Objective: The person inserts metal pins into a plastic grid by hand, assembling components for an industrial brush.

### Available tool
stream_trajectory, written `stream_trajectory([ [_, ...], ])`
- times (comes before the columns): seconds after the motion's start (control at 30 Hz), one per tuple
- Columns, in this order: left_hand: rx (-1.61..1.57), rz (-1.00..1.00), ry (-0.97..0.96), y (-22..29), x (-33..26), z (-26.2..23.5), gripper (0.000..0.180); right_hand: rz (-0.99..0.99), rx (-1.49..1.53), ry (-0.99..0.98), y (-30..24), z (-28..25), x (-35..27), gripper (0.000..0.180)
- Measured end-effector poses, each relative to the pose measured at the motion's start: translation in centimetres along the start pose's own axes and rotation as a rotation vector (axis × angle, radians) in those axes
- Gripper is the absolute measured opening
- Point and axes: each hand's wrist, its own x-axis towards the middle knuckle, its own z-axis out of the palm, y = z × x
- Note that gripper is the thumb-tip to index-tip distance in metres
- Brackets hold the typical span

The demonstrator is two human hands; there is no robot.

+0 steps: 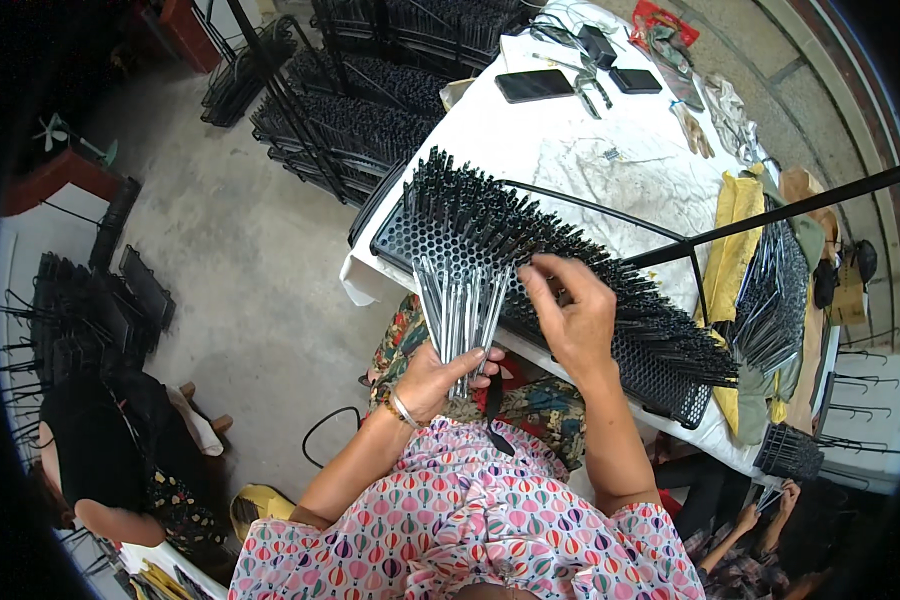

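My left hand (430,382) is closed around a fanned bundle of thin silver metal rods (458,320), held in front of my body at the table's near edge. Beyond it lies a long black rack (402,238) with a honeycomb of holes, set slantwise. Dense rows of thin dark-tipped rods (500,212) stand in its far part, while the near strip shows bare holes. Over the rack's near middle, just right of the bundle, my right hand (582,318) has its thumb and fingers bent together in a pinch. Whatever sits between those fingertips is too small to make out.
A white cloth covers the table (600,165), with a phone (535,86) at the far end. Right lies a yellow sack (736,215) beside a pile of rods (775,290). A black metal bar (770,218) crosses there. Filled racks (345,110) stand far left; people sit lower left and right.
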Motion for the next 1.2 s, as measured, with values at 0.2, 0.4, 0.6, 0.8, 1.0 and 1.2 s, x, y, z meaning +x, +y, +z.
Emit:
stream_trajectory([
  [0.2, -0.040, 0.002, -0.119, 0.9, -0.6, 1.3, 0.025, 0.462, 0.426, -0.226, 1.1, 0.4, -1.2, 0.032],
  [0.4, -0.059, -0.009, -0.040, -0.3, 0.3, 0.7, 0.028, 0.384, 0.621, 0.060, 1.2, -0.6, -0.3, 0.016],
  [0.6, 0.014, -0.016, -0.065, -0.7, 0.3, 1.1, 0.027, -0.037, 0.182, 0.293, 2.4, 0.7, 0.3, 0.017],
  [0.8, 0.004, -0.031, -0.034, -0.6, 0.3, 1.0, 0.025, -0.155, 0.080, 0.281, 2.2, 0.8, 0.2, 0.017],
  [1.0, 0.016, -0.034, -0.020, -0.5, 0.2, 0.9, 0.023, -0.181, 0.088, 0.247, 2.2, 0.9, 0.9, 0.018],
  [1.2, 0.024, -0.058, -0.023, -0.2, -0.1, 0.5, 0.021, -0.207, 0.083, 0.243, 2.3, 0.7, 1.0, 0.018],
])
